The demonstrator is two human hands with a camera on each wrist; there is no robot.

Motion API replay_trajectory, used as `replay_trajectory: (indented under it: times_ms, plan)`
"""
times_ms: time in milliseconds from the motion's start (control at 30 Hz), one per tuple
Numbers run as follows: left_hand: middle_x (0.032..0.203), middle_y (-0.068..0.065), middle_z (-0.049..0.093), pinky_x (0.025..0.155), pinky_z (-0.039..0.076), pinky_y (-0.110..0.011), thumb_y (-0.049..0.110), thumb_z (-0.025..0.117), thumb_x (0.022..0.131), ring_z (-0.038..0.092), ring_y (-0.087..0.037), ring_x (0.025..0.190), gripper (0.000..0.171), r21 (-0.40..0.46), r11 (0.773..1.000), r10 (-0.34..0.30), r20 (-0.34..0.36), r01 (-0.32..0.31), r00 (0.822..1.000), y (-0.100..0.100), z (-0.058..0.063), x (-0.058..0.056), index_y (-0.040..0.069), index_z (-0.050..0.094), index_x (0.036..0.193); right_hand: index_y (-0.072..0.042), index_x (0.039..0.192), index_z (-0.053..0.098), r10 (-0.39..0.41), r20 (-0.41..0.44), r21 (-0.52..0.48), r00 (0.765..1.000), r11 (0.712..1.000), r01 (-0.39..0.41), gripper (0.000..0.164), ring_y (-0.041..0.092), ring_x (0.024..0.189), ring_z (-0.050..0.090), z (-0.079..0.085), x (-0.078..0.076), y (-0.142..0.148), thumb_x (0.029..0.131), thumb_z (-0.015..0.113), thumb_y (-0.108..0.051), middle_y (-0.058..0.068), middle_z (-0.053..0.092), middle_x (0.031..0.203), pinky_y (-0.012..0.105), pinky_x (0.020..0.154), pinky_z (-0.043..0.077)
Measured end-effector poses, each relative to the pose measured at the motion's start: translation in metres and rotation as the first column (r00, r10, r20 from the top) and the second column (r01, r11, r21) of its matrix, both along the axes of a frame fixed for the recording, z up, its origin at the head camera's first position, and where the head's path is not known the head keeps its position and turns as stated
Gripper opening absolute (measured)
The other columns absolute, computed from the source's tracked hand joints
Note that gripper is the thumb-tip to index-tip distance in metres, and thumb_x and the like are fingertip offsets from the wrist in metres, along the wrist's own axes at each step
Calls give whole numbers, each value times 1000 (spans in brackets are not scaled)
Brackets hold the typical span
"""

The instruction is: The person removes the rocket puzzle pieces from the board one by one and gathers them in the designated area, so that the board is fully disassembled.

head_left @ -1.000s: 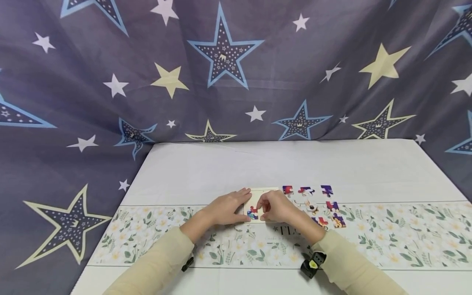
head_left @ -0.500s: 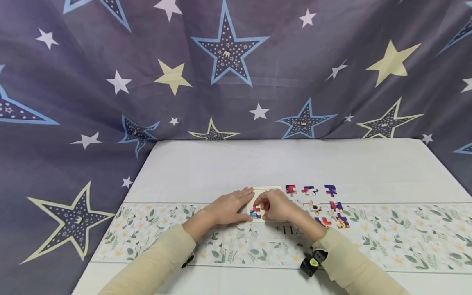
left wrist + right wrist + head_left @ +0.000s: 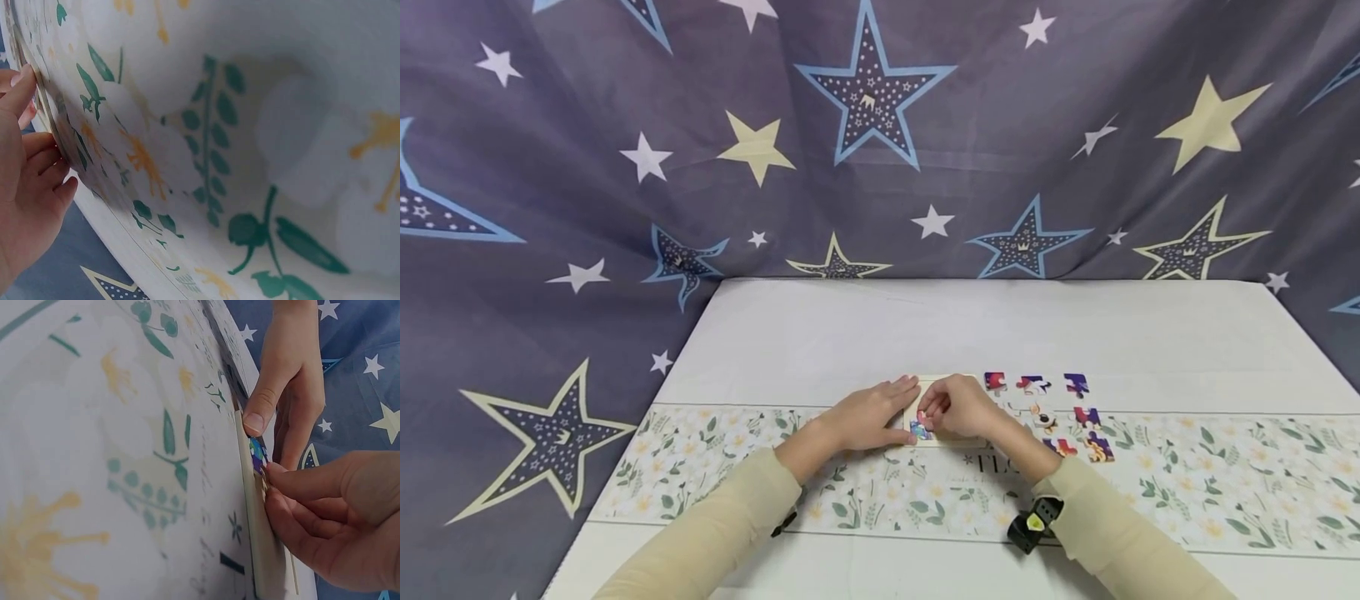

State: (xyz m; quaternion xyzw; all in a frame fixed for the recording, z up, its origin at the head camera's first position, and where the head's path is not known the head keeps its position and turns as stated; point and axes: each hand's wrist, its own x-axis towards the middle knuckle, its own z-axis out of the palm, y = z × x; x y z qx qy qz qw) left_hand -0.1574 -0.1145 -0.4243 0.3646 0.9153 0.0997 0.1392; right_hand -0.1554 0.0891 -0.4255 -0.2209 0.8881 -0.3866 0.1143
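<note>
A shallow pale puzzle tray (image 3: 951, 379) lies on the table between the hands. In its near left corner sits a blue and purple jigsaw piece (image 3: 257, 453), with a reddish jigsaw piece (image 3: 923, 418) right behind it. My left hand (image 3: 871, 417) rests along the tray's left side, fingers extended and thumb by the near corner. My right hand (image 3: 964, 406) reaches over the tray from the right; its thumb and curled fingers pinch at the reddish piece, mostly covering it. In the right wrist view, the right thumb and forefinger meet close beside the blue and purple piece.
Several loose jigsaw pieces (image 3: 1077, 384) are spread in rows right of the tray, some partly behind the right forearm. A floral runner (image 3: 1210, 475) crosses the white table (image 3: 820, 333). A starry curtain (image 3: 925, 125) hangs behind the table and at its sides.
The right fingers have shifted a little left over the reddish piece and now cover more of it. The left hand keeps its place on the tray. The head view has tilted slightly.
</note>
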Motion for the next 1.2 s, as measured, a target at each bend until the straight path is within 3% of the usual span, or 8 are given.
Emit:
replay_trajectory:
  times_ms: [333, 867, 1200]
  plan:
    - [161, -8, 23, 122, 27, -39, 56, 56, 91, 24, -22, 149, 82, 2, 1000, 6, 1, -6, 1000, 1, 2, 2, 7, 29, 151, -5, 81, 73, -79, 49, -3, 996, 997, 80, 13, 5, 61, 59, 0, 0, -4, 75, 73, 7, 5, 71, 73, 16, 57, 48]
    - [161, -8, 23, 122, 26, -40, 55, 56, 91, 24, -25, 149, 81, 9, 1000, 6, 12, -6, 1000, 0, 3, -1, 7, 30, 151, -8, 84, 74, -128, 113, -23, 985, 991, 132, 9, 6, 65, 62, 4, -1, 4, 77, 79, -7, 3, 73, 76, 21, 64, 49]
    - [161, -8, 24, 121, 27, -40, 53, 56, 91, 25, -24, 149, 79, 9, 1000, 3, 5, -3, 1000, 1, 0, -2, 8, 30, 151, -8, 86, 76, -143, 126, -17, 982, 989, 146, 9, 6, 67, 63, 6, 3, 30, 78, 79, -10, 3, 74, 78, 22, 66, 51]
